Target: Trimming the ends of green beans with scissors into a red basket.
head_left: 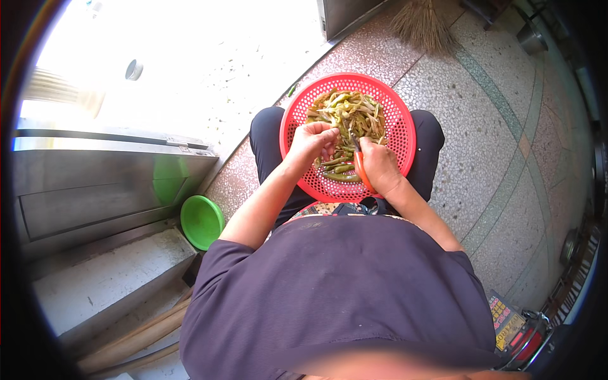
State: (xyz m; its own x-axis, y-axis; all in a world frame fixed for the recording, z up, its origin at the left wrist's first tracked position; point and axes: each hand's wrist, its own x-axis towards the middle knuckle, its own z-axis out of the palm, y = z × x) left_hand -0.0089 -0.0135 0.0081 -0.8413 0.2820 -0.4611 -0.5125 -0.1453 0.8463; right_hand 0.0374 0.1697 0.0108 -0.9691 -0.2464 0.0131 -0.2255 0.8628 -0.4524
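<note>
A red perforated plastic basket point(400, 111) rests across my lap between my knees. Inside lies a heap of long, thin yellow-green and brownish pods point(347, 109) that look like peppers, with several greener ones toward the near side. Over the heap, my right hand point(381, 166) is closed round a pair of scissors point(363, 170) with orange handles, blades toward the pods. Just to their left, my left hand point(313, 143) is closed in a pinch beside the blade tips. What its fingertips hold is too small to make out.
A green plastic tub point(202, 221) stands on the left by a metal door point(114, 183). Wooden poles point(136, 332) lie at the lower left. A straw broom point(424, 28) is on the speckled floor point(468, 145) ahead, with a metal pot point(531, 39) at the far right.
</note>
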